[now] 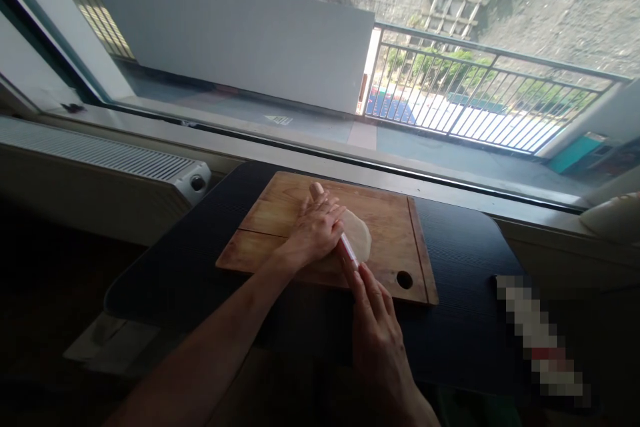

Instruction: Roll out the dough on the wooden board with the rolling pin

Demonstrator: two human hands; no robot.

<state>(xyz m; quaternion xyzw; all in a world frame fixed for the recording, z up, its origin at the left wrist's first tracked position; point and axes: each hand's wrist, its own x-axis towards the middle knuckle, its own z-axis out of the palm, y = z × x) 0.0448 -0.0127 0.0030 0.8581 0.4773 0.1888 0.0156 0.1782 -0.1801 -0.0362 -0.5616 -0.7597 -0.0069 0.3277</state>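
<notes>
A wooden cutting board (pixel 387 210) lies on the dark table, with a flat pale sheet of dough (pixel 359 235) at its middle. Slantwise over the dough's left edge runs a rolling pin (pixel 349 251), its far end pointing up and left. My left hand (pixel 320 227) presses on the pin's far part, fingers laid over it. On the near end rests my right hand (pixel 376 310), with its fingers along and around the pin. Part of the dough may be hidden beneath the pin and my left hand.
The black table (pixel 460 247) stands against a window sill (pixel 400 180). To the left is a white radiator (pixel 125 153). A pixelated object (pixel 540 340) lies at the table's right edge. The board has a round hole (pixel 405 279). Outside, a railing (pixel 465 93) shows.
</notes>
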